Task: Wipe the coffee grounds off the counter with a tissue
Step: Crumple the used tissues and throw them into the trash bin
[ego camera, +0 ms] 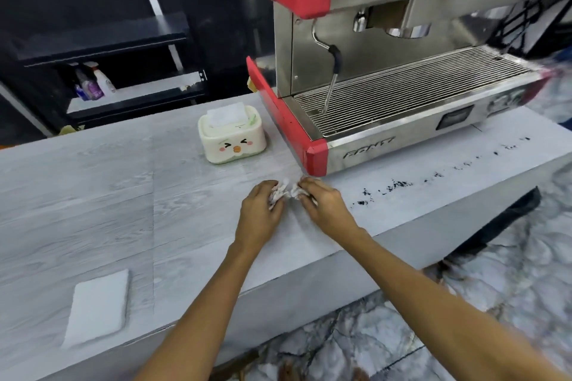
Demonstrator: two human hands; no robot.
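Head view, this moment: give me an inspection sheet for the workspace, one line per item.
Surface: pale wood-grain counter, with a trail of coffee grounds along its front, right of the hands.
Job's things: crumpled tissue held between both hands; tissue box behind, a sheet sticking up.
Clutter: white flat pad near the counter's front edge.
Hands: left hand and right hand both closed on the tissue, left of the grounds.
Cables: nothing seen.
Surroundings: red and steel espresso machine on the counter; dark shelf with spray bottles behind; marbled floor.
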